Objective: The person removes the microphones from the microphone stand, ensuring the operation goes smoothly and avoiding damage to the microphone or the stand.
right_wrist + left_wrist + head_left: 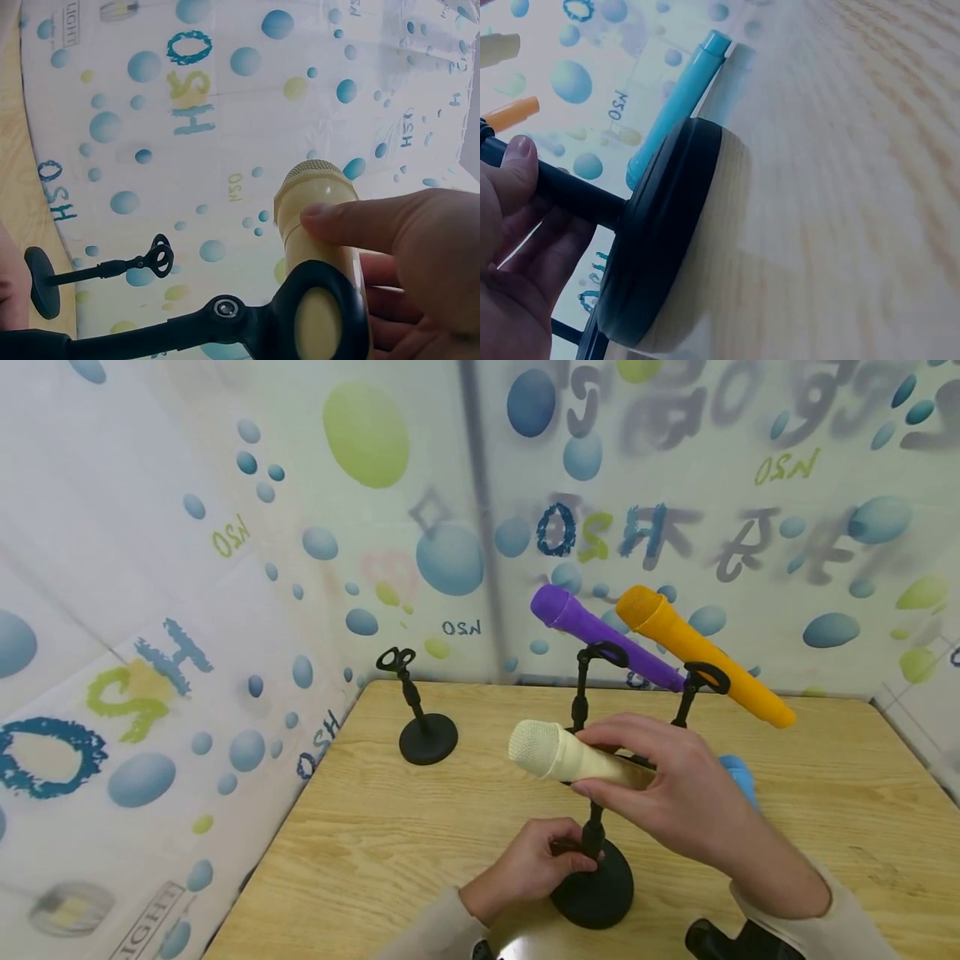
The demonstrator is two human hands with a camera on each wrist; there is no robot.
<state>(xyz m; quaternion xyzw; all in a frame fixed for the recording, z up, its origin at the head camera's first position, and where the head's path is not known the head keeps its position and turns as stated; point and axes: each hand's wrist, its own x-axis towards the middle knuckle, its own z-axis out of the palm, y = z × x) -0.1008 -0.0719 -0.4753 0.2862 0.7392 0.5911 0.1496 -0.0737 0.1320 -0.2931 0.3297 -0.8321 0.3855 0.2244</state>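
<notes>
My right hand (686, 793) grips a cream microphone (540, 750) by its body, with its mesh head pointing left. In the right wrist view, the black clip (358, 319) of a stand lies against the microphone (315, 187), whose cream body shows through the clip's opening. Whether the clip is fully around it, I cannot tell. Lower down, my left hand (525, 868) holds that stand's pole between thumb and fingers, just above its round base (596, 897). The left wrist view shows the base (664, 232) on the table, with my left hand (514, 247) around the pole.
Behind, a purple microphone (600, 631) and an orange microphone (712, 660) rest tilted on black stands. A blue microphone (741, 777) is partly hidden beyond my right hand. Toward the back left of the wooden table (337, 843) is another stand (427, 739) with a bare clip.
</notes>
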